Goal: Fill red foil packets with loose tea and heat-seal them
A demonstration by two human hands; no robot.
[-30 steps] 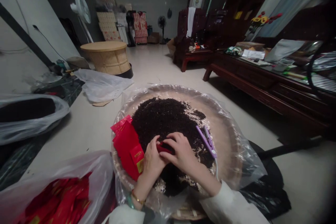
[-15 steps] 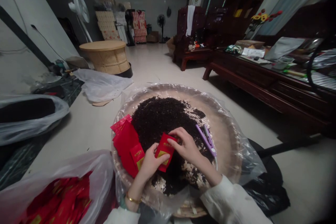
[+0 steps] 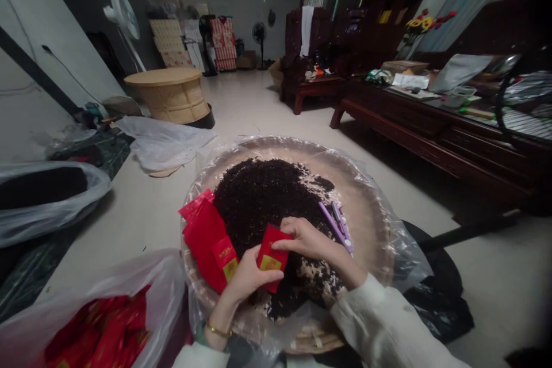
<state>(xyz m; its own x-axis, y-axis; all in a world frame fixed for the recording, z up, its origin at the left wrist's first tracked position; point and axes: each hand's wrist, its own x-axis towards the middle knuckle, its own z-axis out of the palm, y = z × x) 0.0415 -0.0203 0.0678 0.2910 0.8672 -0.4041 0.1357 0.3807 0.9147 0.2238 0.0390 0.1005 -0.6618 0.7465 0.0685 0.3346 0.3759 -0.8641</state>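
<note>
Both hands hold one small red packet (image 3: pixel 272 254) with a gold patch, above a heap of dark, dry tea-like leaves (image 3: pixel 259 195). My left hand (image 3: pixel 249 275) grips its lower left side, thumb across the front. My right hand (image 3: pixel 302 237) pinches its upper right edge. The leaves lie in a round woven tray (image 3: pixel 371 213) lined with clear plastic. More red packets (image 3: pixel 204 241) are piled on the tray's left side, close to my left hand. A purple hand-held sealer, like a small hair iron (image 3: pixel 336 225), rests on the leaves beyond my right forearm.
A plastic bag of red packets (image 3: pixel 103 328) stands at the lower left, with a bag of dark contents (image 3: pixel 43 187) behind it. A round wooden stand (image 3: pixel 168 95) is farther back. A long dark wooden table (image 3: pixel 431 126) runs along the right.
The red packet has turned more upright and sits slightly lower in my hands. My right fingers have shifted along its upper edge. The whole view has moved slightly.
</note>
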